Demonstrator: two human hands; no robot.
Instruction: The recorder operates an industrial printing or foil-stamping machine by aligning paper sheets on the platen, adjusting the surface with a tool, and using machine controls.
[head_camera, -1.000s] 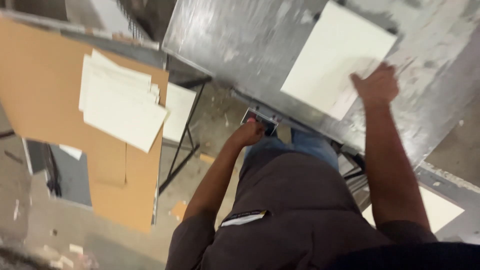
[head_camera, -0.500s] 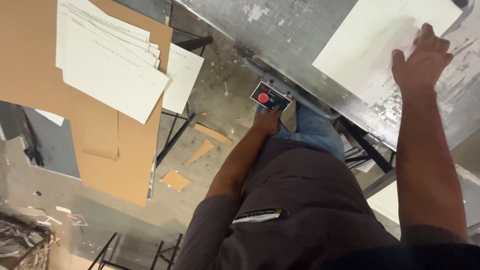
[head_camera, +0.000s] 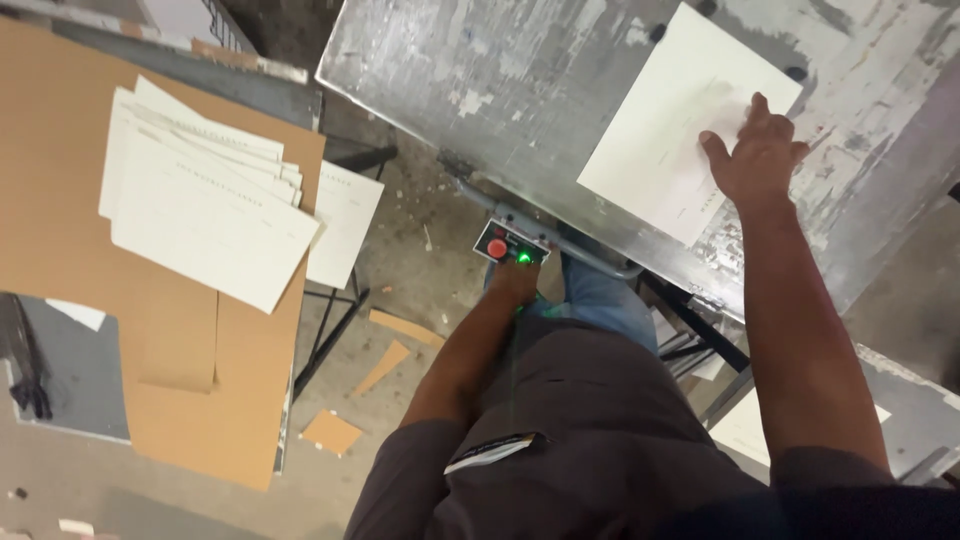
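Note:
My right hand (head_camera: 757, 152) lies flat with fingers spread on a white sheet of card (head_camera: 670, 120) on the worn metal machine table (head_camera: 480, 80). My left hand (head_camera: 515, 282) reaches down to a small control box (head_camera: 510, 246) under the table's front edge, touching it at a lit green light beside a red round button. Whether a finger presses the box is hidden by the hand.
A stack of white printed sheets (head_camera: 205, 195) lies on a brown cardboard-covered stand (head_camera: 60, 200) at the left. One more sheet (head_camera: 345, 220) sticks out below it. Cardboard scraps (head_camera: 330, 432) litter the concrete floor. Metal frame legs (head_camera: 700, 350) stand at my right.
The view swung, so the table and sheet sit more upright in frame. My left hand stays at the control box, where a green light is now lit. My right hand remains on the sheet.

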